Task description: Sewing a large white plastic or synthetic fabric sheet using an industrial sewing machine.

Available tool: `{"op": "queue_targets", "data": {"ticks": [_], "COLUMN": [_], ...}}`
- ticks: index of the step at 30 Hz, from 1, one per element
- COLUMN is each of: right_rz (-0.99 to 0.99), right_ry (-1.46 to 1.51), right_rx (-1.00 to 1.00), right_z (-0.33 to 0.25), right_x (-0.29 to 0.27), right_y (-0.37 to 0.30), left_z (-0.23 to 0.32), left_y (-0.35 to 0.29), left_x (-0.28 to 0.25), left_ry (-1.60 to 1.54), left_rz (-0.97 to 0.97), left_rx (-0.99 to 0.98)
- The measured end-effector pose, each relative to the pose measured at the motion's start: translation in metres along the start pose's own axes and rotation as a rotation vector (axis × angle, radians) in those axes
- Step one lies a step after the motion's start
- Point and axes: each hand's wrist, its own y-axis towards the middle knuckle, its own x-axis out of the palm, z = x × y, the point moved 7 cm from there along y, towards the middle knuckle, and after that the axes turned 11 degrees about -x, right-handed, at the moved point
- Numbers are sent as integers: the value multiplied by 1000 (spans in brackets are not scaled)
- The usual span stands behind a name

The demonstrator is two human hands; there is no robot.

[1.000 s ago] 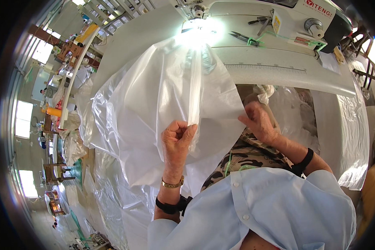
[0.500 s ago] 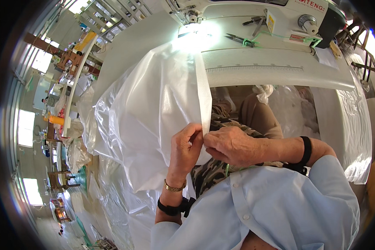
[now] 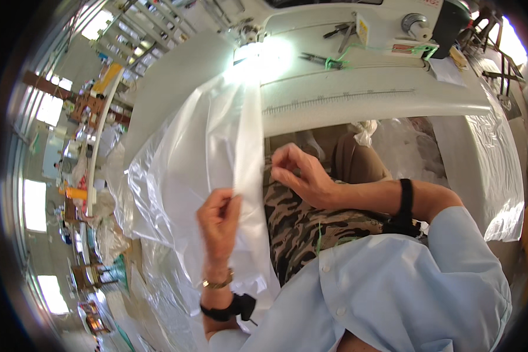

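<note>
A large sheet of clear plastic film [image 3: 188, 170] runs from the white sewing machine [image 3: 346, 58] down over my lap. My left hand [image 3: 218, 226] pinches the folded edge of the film low down, fingers closed on it. My right hand [image 3: 302, 175] pinches the same folded edge a little higher and to the right, thumb and fingertips together on the film. A bright lamp glare [image 3: 264, 56] sits at the needle end of the machine, where the top of the film lies.
Scissors and small tools [image 3: 322, 58] lie on the machine bed. More clear plastic [image 3: 493, 170] hangs over the table's right side. Camouflage-patterned trousers [image 3: 299, 229] show under the film. Workshop benches with clutter [image 3: 82, 193] stretch along the left.
My right hand came left from the lap to the film's folded edge, met my left hand, and now sits slightly above it. The view has drawn closer to the machine.
</note>
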Motion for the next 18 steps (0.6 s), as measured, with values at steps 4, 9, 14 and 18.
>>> {"op": "queue_targets", "data": {"ticks": [4,9,14,18], "right_rz": [-119,-508,-636,-961], "right_ry": [-111,-284,-389,-368], "right_rx": [84,-331,-624,-498], "right_z": [66,3,33,57], "right_x": [68,157,146,95], "right_y": [58,91,29,24], "left_z": [69,119,47,0], "left_y": [16,10,-3,-15], "left_x": [-30,-7,35,42], "left_ry": [280,652,726,669], "left_rz": [-72,-194,-201,10], "left_rx": [153,351,396,297]}}
